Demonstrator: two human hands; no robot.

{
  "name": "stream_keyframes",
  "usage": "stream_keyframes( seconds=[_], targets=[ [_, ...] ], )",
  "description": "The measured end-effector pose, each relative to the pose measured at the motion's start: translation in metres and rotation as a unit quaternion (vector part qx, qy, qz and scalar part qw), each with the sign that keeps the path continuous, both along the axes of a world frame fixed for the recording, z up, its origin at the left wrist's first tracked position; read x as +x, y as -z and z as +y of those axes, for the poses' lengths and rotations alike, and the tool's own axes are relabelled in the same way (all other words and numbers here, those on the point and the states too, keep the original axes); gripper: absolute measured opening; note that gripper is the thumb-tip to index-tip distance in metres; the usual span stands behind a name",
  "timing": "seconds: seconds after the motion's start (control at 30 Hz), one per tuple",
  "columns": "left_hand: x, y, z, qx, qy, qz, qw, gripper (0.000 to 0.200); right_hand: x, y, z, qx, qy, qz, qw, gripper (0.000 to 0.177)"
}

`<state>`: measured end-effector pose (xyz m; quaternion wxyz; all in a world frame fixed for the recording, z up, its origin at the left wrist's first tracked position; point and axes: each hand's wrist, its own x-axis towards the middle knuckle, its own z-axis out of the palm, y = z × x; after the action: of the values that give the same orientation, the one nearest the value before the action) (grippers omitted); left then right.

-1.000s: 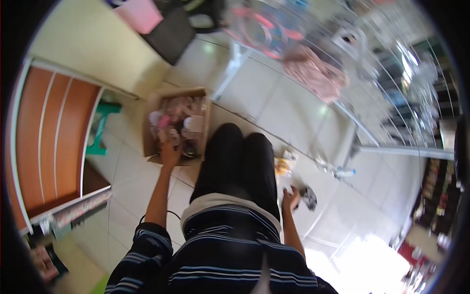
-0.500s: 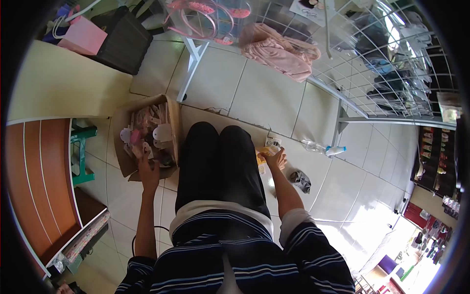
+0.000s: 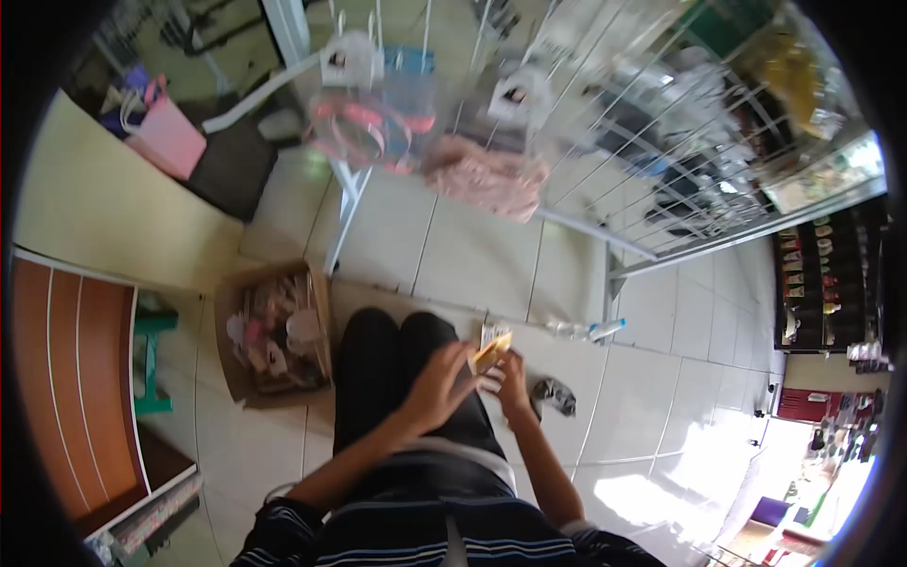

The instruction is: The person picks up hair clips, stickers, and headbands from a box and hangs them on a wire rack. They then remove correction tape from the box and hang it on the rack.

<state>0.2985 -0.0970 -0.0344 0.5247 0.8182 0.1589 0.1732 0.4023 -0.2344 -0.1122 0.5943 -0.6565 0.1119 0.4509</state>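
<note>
Both hands meet over my right thigh around a small yellow packet (image 3: 490, 353), whose exact kind I cannot make out. My left hand (image 3: 442, 386) comes in from the left with its fingers closed at the packet's near side. On the other side my right hand (image 3: 510, 380) pinches it between thumb and fingers. Just beyond the packet lies a black-and-white printed card (image 3: 494, 333) on the floor, partly hidden by it. An open cardboard box (image 3: 321, 326) beside my left leg contains several pink and white small packaged goods.
A clear bottle with a blue cap (image 3: 605, 330) lies on the tiles, and a crumpled dark bundle (image 3: 555, 396) rests nearer me. Ahead stands a wire rack (image 3: 652, 142) hung with goods. At left are a green stool (image 3: 151, 364) and a brown-panelled cabinet (image 3: 76, 378).
My left hand has left the cardboard box and moved right to the yellow packet. My right hand has raised the packet from the floor to over my lap. The view has tilted up.
</note>
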Motion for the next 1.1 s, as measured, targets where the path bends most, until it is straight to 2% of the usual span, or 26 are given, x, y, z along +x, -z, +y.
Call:
stream_keyframes(
  seconds=[0.03, 0.07, 0.1, 0.13, 0.17, 0.23, 0.3, 0.37, 0.43, 0.5, 0.53, 0.57, 0.63, 0.7, 0.77, 0.8, 0.87, 0.93, 1.0, 1.03, 1.1],
  targets=[
    [0.008, -0.010, -0.003, -0.024, 0.015, -0.035, 0.999, 0.036, -0.009, -0.020, 0.008, 0.048, -0.027, -0.020, 0.998, 0.050],
    [0.013, -0.018, -0.002, -0.017, -0.032, -0.082, 0.996, 0.029, -0.012, -0.039, 0.016, 0.104, -0.049, 0.007, 0.993, 0.047],
    [0.021, -0.028, 0.002, -0.010, -0.075, -0.134, 0.988, 0.022, -0.015, -0.076, 0.031, 0.099, -0.011, -0.014, 0.995, 0.050],
    [0.046, -0.058, 0.022, -0.017, -0.172, -0.236, 0.956, 0.011, -0.006, -0.129, 0.054, 0.122, -0.052, -0.165, 0.977, 0.051],
    [0.052, -0.088, 0.035, -0.005, -0.170, -0.271, 0.947, 0.011, 0.004, -0.132, 0.060, 0.185, -0.066, -0.274, 0.941, 0.051],
    [0.059, -0.148, 0.056, -0.054, -0.164, -0.330, 0.928, 0.017, 0.014, -0.198, 0.077, 0.155, -0.084, -0.470, 0.865, 0.061],
    [0.067, -0.210, 0.073, -0.018, -0.129, -0.391, 0.911, 0.023, 0.022, -0.271, 0.092, 0.172, -0.016, -0.663, 0.729, 0.065],
    [0.075, -0.275, 0.082, 0.020, -0.074, -0.425, 0.902, 0.021, 0.034, -0.320, 0.107, 0.316, 0.011, -0.676, 0.665, 0.065],
    [0.089, -0.325, 0.090, 0.091, -0.050, -0.461, 0.882, 0.021, 0.040, -0.369, 0.120, 0.335, 0.040, -0.722, 0.604, 0.057],
    [0.101, -0.369, 0.099, 0.124, 0.012, -0.474, 0.872, 0.021, 0.060, -0.405, 0.128, 0.338, 0.051, -0.750, 0.567, 0.048],
    [0.107, -0.389, 0.101, 0.119, 0.042, -0.492, 0.861, 0.020, 0.059, -0.423, 0.124, 0.302, 0.057, -0.739, 0.599, 0.044],
    [0.114, -0.408, 0.101, 0.113, 0.071, -0.510, 0.850, 0.020, 0.066, -0.438, 0.132, 0.377, 0.084, -0.742, 0.548, 0.043],
    [0.120, -0.439, 0.099, 0.123, 0.079, -0.525, 0.839, 0.019, 0.073, -0.467, 0.128, 0.363, 0.092, -0.787, 0.490, 0.041],
    [0.121, -0.462, 0.093, 0.160, 0.058, -0.543, 0.822, 0.019, 0.070, -0.486, 0.128, 0.386, 0.101, -0.776, 0.489, 0.038],
    [0.134, -0.473, 0.095, 0.123, 0.059, -0.585, 0.799, 0.015, 0.070, -0.500, 0.127, 0.417, 0.085, -0.726, 0.540, 0.036],
    [0.135, -0.477, 0.095, 0.130, 0.044, -0.587, 0.798, 0.015, 0.074, -0.506, 0.129, 0.408, 0.086, -0.750, 0.513, 0.034],
    [0.137, -0.479, 0.098, 0.137, 0.028, -0.590, 0.795, 0.014, 0.072, -0.509, 0.126, 0.407, 0.078, -0.742, 0.527, 0.034],
    [0.132, -0.479, 0.097, 0.126, 0.027, -0.577, 0.807, 0.014, 0.069, -0.512, 0.124, 0.407, 0.069, -0.732, 0.542, 0.034],
    [0.127, -0.477, 0.096, 0.109, 0.028, -0.567, 0.816, 0.014, 0.068, -0.512, 0.122, 0.403, 0.066, -0.758, 0.508, 0.034],
    [0.124, -0.476, 0.095, 0.090, 0.028, -0.554, 0.827, 0.015, 0.066, -0.512, 0.121, 0.404, 0.067, -0.759, 0.507, 0.034],
    [0.117, -0.477, 0.093, 0.082, 0.020, -0.540, 0.837, 0.016, 0.060, -0.513, 0.118, 0.406, 0.046, -0.724, 0.556, 0.035]
  ],
)
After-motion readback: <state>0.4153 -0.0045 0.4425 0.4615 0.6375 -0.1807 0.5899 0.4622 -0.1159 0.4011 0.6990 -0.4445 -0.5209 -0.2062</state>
